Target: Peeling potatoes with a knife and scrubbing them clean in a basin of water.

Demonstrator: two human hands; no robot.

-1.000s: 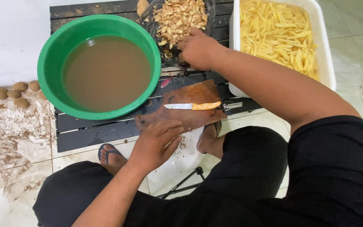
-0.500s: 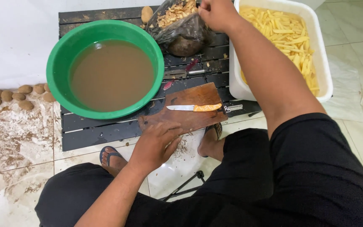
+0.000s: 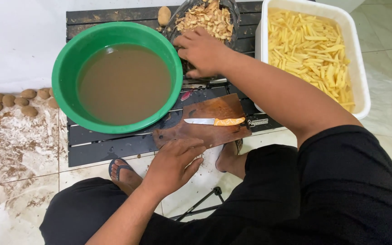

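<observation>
We see the right hand [image 3: 203, 52] with curled fingers gripping the crinkled dark bag of dry potato peels [image 3: 207, 20] on the slatted black desk [image 3: 110, 145]. The left hand [image 3: 173, 163] lies spread and flat at the near edge of the wooden cutting board [image 3: 205, 122], beside the orange-handled knife [image 3: 214, 121] and round green basin [image 3: 116, 77] of muddy water.

Home kitchen floor: tiles [image 3: 19, 154], potato strips [image 3: 311, 50], peelings [image 3: 207, 18]

Slatted table [image 3: 114, 147] under basin [image 3: 64, 68], board [image 3: 214, 131].
</observation>
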